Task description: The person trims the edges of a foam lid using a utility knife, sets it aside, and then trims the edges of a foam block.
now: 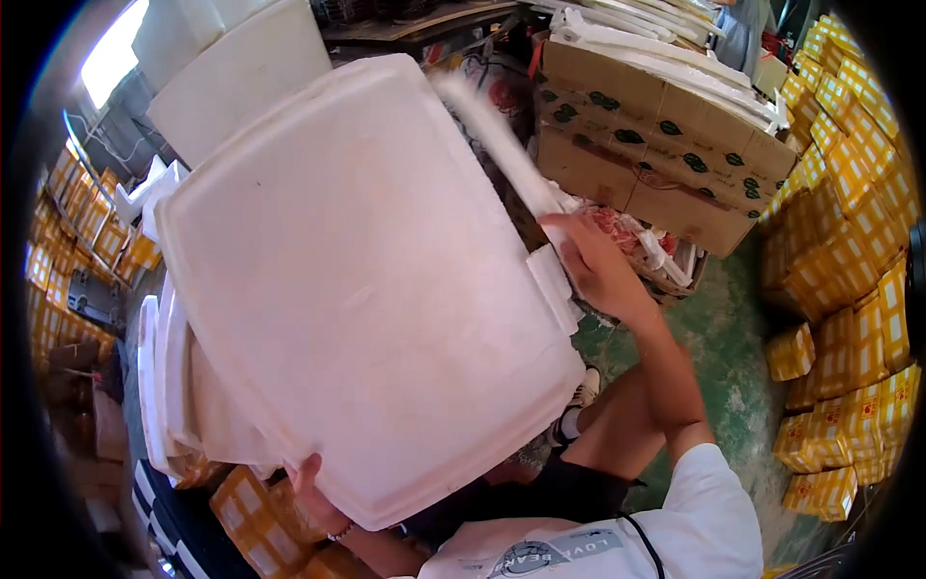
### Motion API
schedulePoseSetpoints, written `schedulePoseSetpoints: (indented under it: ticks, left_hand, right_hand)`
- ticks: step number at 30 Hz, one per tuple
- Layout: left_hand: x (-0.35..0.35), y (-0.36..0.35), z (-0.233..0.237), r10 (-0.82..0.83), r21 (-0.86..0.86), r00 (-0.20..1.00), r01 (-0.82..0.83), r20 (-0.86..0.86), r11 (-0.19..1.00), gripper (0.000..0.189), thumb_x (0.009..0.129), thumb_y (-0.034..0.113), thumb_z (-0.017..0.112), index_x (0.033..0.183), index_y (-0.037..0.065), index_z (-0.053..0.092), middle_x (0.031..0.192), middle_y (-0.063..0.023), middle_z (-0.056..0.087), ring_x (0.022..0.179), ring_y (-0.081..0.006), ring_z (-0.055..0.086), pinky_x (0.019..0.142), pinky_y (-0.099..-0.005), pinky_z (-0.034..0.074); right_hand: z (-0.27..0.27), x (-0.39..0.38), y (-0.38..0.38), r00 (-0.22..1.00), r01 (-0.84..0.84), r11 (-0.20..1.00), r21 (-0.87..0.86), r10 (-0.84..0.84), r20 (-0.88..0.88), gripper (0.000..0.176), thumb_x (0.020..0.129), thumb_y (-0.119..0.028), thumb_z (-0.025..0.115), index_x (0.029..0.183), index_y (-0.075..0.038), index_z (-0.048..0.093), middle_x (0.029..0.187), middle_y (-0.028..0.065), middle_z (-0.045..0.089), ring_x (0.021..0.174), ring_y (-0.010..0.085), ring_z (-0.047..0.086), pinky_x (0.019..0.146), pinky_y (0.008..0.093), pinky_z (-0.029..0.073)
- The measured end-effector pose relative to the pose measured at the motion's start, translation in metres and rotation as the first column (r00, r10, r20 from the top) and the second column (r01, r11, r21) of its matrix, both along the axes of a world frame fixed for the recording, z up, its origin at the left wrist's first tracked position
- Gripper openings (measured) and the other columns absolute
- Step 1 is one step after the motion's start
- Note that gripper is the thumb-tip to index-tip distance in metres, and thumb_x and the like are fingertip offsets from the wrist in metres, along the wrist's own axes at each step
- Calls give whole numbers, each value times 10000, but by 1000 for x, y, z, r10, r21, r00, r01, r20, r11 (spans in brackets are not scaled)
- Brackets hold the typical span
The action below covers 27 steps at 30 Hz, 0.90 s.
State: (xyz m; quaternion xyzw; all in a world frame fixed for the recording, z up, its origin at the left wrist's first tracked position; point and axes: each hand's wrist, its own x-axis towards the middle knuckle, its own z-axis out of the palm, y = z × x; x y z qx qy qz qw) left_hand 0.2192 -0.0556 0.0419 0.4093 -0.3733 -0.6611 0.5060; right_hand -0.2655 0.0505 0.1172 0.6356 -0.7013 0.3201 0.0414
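Observation:
A large white foam panel (367, 280) with a raised rim fills the middle of the view, tilted above my lap. My left hand (313, 494) grips its lower left edge, the fingertips curled over the rim. Beyond the panel's right edge, my right hand (593, 265) is closed around a long, narrow white foam strip (502, 145), whose far end is blurred. A short white foam piece (552, 288) lies against the panel's right edge, just beside my right hand.
Cardboard boxes (656, 145) with foam strips on top stand at the upper right. Yellow-and-white taped cartons (849, 222) are stacked along the right. More foam panels (169, 376) lean at the left. Green floor (719, 347) shows at the right. A person (741, 34) stands at the top right.

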Motion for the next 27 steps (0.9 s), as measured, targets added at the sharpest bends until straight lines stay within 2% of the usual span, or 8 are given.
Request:
schedulePoseSetpoints:
  ticks: [8, 12, 16, 17, 18, 20, 23, 27]
  left_hand:
    - [-16, 12, 19, 167, -24, 986, -167, -9, 986, 860, 724, 154, 660, 1513, -47, 382, 1338, -238, 553, 1189, -374, 577, 996, -482, 518]
    - [0, 6, -2, 59, 95, 998, -56, -25, 994, 847, 757, 232, 652, 1526, 1, 381, 1354, -218, 536, 1207, -381, 558, 974, -486, 516]
    - [-6, 13, 11, 120, 200, 992, -127, 44, 972, 741, 830, 351, 610, 1495, 79, 430, 1361, -186, 518, 1283, -358, 514, 1022, -493, 481]
    - [35, 14, -64, 111, -491, 930, 82, 351, 868, 674, 883, 392, 550, 1456, 52, 446, 1401, -185, 508, 1300, -334, 510, 1029, -495, 481]
    - [33, 5, -54, 102, -490, 934, 86, 343, 868, 674, 883, 392, 550, 1456, 52, 446, 1401, -185, 508, 1300, -334, 510, 1029, -495, 481]
    - [27, -6, -26, -79, 149, 997, 81, -25, 985, 574, 918, 374, 511, 1375, 27, 510, 1386, -194, 536, 1274, -313, 536, 1018, -478, 494]
    - [45, -31, -49, -241, 124, 970, 242, -16, 962, 474, 916, 353, 522, 1243, 15, 580, 1252, -183, 632, 1136, -293, 620, 950, -445, 537]
    - [37, -40, -46, -236, 167, 971, 226, 43, 960, 448, 909, 340, 535, 1215, 16, 587, 1198, -172, 647, 1090, -284, 634, 923, -435, 545]
  right_hand:
    - [-34, 25, -19, 938, 11, 1000, -13, -6, 346, 666, 819, -158, 833, 1359, -133, 443, 1169, 187, 522, 985, 340, 605, 876, 403, 516]
    - [-19, -7, -16, 758, -63, 990, 126, -35, 651, 662, 782, -29, 822, 1318, -133, 448, 1188, 69, 525, 1050, 163, 543, 886, 324, 512]
    - [-17, -46, -13, 669, 111, 976, -187, 65, 740, 675, 820, -8, 798, 1350, -148, 404, 1162, 57, 515, 1033, 161, 544, 886, 333, 512]
    - [-2, -49, -4, 708, 193, 970, -147, -34, 705, 751, 820, -6, 802, 1396, -149, 343, 1203, 86, 518, 1082, 183, 554, 899, 348, 523]
    - [-5, -67, -3, 868, 205, 933, -296, -34, 495, 882, 811, -17, 819, 1483, -149, 263, 1265, 126, 514, 1092, 214, 576, 922, 359, 541]
    - [35, -66, 6, 833, 281, 860, -426, 2, 554, 1029, 764, -33, 843, 1555, -115, 191, 1332, 180, 500, 1189, 246, 553, 992, 412, 527]
    - [95, -124, 11, 912, 407, 754, -516, -369, 180, 1117, 755, -68, 849, 1614, -128, 136, 1401, 256, 496, 1230, 356, 593, 993, 479, 554]
    - [231, -182, 16, 556, 464, 694, -550, -712, -429, 964, 849, -143, 771, 1619, -208, 195, 1386, 178, 582, 1067, 445, 685, 843, 488, 619]
